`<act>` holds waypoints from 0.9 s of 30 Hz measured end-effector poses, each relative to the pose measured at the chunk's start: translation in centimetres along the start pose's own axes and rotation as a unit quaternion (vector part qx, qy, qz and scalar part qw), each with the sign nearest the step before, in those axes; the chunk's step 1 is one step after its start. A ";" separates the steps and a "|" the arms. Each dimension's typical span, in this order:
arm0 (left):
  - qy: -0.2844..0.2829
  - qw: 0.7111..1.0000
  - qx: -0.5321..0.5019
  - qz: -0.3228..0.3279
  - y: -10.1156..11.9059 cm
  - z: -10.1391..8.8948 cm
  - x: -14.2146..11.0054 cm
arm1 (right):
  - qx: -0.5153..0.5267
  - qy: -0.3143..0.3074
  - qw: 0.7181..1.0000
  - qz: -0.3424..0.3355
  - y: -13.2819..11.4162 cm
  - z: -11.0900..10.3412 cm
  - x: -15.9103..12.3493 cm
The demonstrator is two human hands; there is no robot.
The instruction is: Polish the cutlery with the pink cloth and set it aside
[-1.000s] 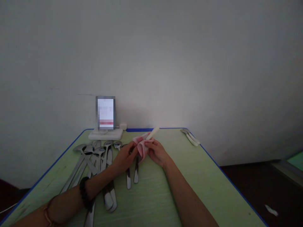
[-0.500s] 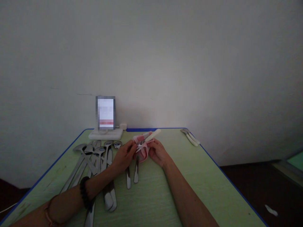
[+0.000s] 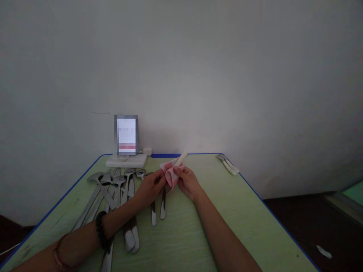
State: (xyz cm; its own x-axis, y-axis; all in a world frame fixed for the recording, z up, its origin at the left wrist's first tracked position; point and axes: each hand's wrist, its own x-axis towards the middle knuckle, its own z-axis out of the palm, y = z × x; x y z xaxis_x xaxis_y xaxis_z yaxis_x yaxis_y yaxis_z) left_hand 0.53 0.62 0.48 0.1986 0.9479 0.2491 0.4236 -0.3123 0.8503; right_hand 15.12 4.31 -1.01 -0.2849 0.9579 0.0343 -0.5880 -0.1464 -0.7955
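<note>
Between my two hands is a pink and white cloth (image 3: 171, 176), folded around a fork whose cream-white handle (image 3: 181, 158) sticks out at the top. The fork's metal head is hidden under the cloth. My left hand (image 3: 151, 186) pinches the cloth's left side, fingers closed. On the other side, my right hand (image 3: 187, 182) grips the cloth with the thumb on top. Just below my hands, two metal handles lie on the table, one (image 3: 163, 207) under the cloth and the other (image 3: 153, 215) beneath my left hand.
Several metal spoons and other utensils (image 3: 129, 234) lie piled at the left, partly under my left forearm. A lit screen (image 3: 126, 134) stands on a white base (image 3: 126, 161) at the back. Two white-handled utensils (image 3: 229, 166) rest by the right edge of the green table (image 3: 241, 219).
The cloth now covers the fork's metal head, whose tines showed before. The white handle has tipped more upright and shifted slightly left. My right thumb has moved onto the cloth.
</note>
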 end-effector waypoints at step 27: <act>-0.084 0.994 0.064 -0.023 -0.2 0.2 -0.3 | 0.138 0.035 0.989 0.030 -1.2 -0.4 0.5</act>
State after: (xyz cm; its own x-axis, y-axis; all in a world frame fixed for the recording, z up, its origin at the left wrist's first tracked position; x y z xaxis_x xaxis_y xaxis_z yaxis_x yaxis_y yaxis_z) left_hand 0.58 0.35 0.08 0.3169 0.9406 0.1219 0.5418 -0.2850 0.7907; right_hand 16.01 5.07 -0.32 -0.2785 0.9588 -0.0569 -0.7591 -0.2560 -0.5985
